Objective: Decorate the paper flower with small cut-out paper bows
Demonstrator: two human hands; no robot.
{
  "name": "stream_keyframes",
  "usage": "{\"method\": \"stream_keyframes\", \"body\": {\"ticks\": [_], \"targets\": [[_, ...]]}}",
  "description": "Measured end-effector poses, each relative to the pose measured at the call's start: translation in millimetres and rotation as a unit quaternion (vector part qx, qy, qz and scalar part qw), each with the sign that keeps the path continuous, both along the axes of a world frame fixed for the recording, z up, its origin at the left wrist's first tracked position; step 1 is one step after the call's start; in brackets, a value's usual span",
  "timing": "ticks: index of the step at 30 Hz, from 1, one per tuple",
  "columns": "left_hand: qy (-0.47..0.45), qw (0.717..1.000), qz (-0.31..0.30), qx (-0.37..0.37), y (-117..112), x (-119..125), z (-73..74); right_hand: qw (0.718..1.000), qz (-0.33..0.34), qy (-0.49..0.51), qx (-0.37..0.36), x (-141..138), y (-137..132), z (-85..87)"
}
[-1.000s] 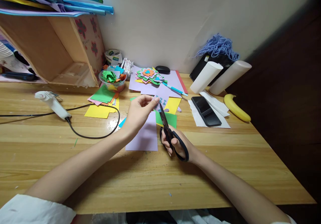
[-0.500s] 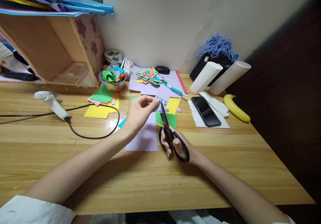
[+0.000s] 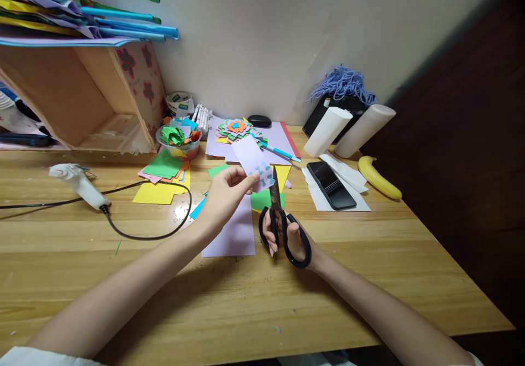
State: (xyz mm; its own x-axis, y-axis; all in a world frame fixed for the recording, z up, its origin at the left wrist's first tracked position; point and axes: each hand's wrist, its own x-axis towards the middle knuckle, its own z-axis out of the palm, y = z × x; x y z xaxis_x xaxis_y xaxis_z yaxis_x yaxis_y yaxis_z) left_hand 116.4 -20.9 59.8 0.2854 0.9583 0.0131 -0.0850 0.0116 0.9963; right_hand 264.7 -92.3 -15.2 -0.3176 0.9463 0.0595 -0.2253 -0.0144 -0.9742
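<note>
My left hand [image 3: 223, 196] pinches a small lilac paper piece [image 3: 253, 162] with blue marks on it, held up above the wooden desk [image 3: 246, 300]. My right hand [image 3: 287, 240] grips black scissors [image 3: 281, 221], fingers through the handles, blades pointing up and touching the paper's right edge. A larger lilac sheet [image 3: 235, 232] lies flat on the desk under both hands, with a green sheet [image 3: 260, 199] beside it.
A glue gun [image 3: 76, 183] with a black cord lies at left. Coloured paper sheets [image 3: 162, 177], a bowl of scraps [image 3: 178, 136], a layered paper flower [image 3: 235, 128], a phone [image 3: 330, 184], a banana [image 3: 377, 176] and two white rolls [image 3: 348, 131] lie behind.
My left hand has lifted and turned the lilac piece so its face shows. The scissors have swung more upright against its edge. The camera view has shifted slightly.
</note>
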Motion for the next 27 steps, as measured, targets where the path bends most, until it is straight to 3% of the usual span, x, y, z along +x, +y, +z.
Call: {"method": "stream_keyframes", "body": {"ticks": [7,27], "targets": [[-0.004,0.999,-0.019,-0.030,1.8,-0.6,-1.0,1.000,0.008,0.014,0.005,2.3,0.8,-4.0],[0.014,0.999,-0.020,-0.020,0.1,0.2,-2.9,0.999,-0.012,0.013,-0.027,4.0,2.1,-9.4]]}}
